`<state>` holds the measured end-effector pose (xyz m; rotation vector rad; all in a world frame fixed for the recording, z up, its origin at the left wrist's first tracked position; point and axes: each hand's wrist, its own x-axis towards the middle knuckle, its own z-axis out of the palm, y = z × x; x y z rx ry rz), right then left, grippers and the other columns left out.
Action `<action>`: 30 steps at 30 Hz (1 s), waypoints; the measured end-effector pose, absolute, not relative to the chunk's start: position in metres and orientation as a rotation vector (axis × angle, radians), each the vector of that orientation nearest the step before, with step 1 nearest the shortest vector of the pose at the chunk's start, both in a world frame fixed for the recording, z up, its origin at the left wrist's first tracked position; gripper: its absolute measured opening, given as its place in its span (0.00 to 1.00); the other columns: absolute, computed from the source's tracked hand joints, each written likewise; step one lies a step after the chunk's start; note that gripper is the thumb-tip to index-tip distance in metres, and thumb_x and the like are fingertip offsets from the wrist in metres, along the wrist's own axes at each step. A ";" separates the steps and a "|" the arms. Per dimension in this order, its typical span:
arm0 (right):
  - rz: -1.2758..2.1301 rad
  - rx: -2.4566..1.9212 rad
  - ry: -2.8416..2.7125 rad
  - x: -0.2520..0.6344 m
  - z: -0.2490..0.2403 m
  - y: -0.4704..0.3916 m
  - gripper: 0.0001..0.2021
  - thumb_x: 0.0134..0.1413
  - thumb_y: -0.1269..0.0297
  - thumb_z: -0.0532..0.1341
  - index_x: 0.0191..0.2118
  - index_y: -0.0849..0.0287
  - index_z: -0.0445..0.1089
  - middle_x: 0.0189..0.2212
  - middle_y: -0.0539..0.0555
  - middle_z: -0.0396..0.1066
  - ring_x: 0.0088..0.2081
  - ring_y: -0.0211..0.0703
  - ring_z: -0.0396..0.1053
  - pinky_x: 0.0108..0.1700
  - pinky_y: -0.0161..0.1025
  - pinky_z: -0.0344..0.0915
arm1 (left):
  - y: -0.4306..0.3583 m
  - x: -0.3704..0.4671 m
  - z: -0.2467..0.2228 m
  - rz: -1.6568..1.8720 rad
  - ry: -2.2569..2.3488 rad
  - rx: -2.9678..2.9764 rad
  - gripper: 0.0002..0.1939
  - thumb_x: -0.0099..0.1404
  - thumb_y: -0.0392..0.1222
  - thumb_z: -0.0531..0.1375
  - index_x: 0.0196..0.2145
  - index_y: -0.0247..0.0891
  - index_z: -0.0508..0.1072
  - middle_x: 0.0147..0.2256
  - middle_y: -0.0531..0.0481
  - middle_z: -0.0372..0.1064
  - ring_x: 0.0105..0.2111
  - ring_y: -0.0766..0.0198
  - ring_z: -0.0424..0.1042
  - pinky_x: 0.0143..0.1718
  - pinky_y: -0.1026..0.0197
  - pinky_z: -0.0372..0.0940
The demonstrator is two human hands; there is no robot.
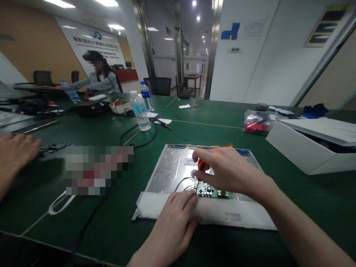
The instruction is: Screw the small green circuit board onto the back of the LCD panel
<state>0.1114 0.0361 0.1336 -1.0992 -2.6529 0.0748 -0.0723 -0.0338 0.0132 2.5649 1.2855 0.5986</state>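
A flat metal-backed panel, which looks like a display panel, lies in front of me with a white strip along its near edge. A green circuit board is on it, with dark wires at its left. My right hand grips a red and black screwdriver, shaft pointing down to the board's left end. My left hand rests across the white strip, fingers stretched out, thumb apart, fingertips beside the screwdriver's tip. Whether those fingertips touch the tip or a screw, I cannot tell.
Another person's hand lies at the left edge. Water bottles, a black cable and a blurred-out item are on the green table. At right are a white box and a plastic bag. A person sits beyond.
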 end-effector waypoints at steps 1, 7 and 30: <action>0.095 -1.086 -2.655 0.112 0.134 0.036 0.06 0.56 0.64 0.59 0.39 0.58 0.64 0.33 0.51 0.73 0.31 0.39 0.67 0.27 0.35 0.48 | -0.034 -0.072 0.014 0.600 1.284 2.564 0.21 0.63 0.34 0.57 0.54 0.40 0.64 0.52 0.43 0.64 0.49 0.51 0.64 0.49 0.45 0.65; 0.145 -1.028 -2.662 0.114 0.137 0.033 0.08 0.54 0.69 0.57 0.41 0.59 0.63 0.35 0.52 0.72 0.32 0.39 0.66 0.29 0.36 0.50 | -0.034 -0.072 0.015 0.608 1.284 2.559 0.20 0.63 0.34 0.56 0.54 0.40 0.63 0.51 0.43 0.64 0.49 0.51 0.64 0.49 0.45 0.65; 0.030 -1.070 -2.666 0.112 0.134 0.033 0.09 0.56 0.63 0.57 0.42 0.59 0.62 0.33 0.52 0.73 0.30 0.39 0.66 0.26 0.36 0.45 | -0.034 -0.073 0.013 0.618 1.277 2.569 0.22 0.62 0.33 0.57 0.54 0.40 0.64 0.52 0.43 0.64 0.49 0.51 0.64 0.48 0.45 0.66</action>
